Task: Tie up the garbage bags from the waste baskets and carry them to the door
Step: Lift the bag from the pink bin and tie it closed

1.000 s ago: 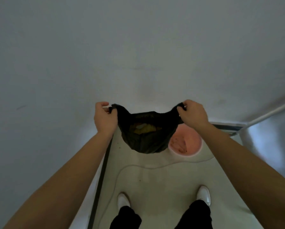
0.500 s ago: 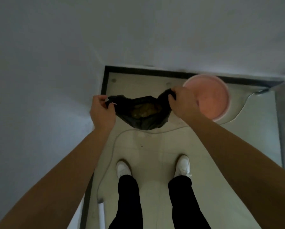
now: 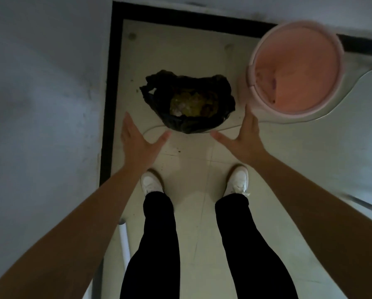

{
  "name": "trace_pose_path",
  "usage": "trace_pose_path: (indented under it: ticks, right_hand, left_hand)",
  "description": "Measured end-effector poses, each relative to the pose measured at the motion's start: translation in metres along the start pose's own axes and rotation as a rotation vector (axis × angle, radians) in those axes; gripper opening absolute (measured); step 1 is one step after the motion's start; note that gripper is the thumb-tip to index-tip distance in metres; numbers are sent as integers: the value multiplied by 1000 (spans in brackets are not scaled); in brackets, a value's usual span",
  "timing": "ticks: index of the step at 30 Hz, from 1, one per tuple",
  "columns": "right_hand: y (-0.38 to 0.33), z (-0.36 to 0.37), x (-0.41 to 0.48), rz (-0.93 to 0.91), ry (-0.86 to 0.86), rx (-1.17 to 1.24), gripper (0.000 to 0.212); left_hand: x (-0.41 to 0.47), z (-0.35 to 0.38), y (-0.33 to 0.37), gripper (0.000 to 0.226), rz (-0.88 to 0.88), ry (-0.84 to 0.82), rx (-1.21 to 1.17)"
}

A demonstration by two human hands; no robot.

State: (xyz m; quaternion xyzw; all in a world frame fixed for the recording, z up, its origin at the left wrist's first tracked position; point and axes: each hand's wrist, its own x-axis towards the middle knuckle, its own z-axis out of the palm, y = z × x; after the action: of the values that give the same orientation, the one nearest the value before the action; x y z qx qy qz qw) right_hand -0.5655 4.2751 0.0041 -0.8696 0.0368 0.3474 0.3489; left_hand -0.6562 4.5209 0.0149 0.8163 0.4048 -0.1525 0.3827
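Observation:
A black garbage bag [image 3: 221, 104] sits on the pale tiled floor in front of my feet. Its mouth gapes open and yellowish rubbish shows inside. My left hand [image 3: 137, 143] hovers just below and left of the bag, fingers spread, holding nothing. To the bag's lower right, my right hand [image 3: 244, 139] is also spread and empty. Neither hand touches the bag. A round pink waste basket [image 3: 297, 70] stands to the right of the bag with no liner in it.
A white wall with a black skirting strip [image 3: 108, 100] runs along the left and the far side. A thin pale cable [image 3: 234, 127] crosses the floor under the bag. My white shoes [image 3: 151, 183] stand close behind. A metal frame leg [image 3: 357, 201] is at right.
Both hands held the bag's rim stretched open in the air; the bag has come down onto the floor and both hands have let go and opened. The view tilted downward.

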Motion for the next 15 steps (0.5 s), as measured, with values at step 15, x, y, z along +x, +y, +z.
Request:
trace_pose_path:
  ticks: [15]
  right_hand:
    - [17, 79, 166, -316, 301, 14, 118]
  left_hand:
    - [190, 78, 9, 85, 460, 125, -324]
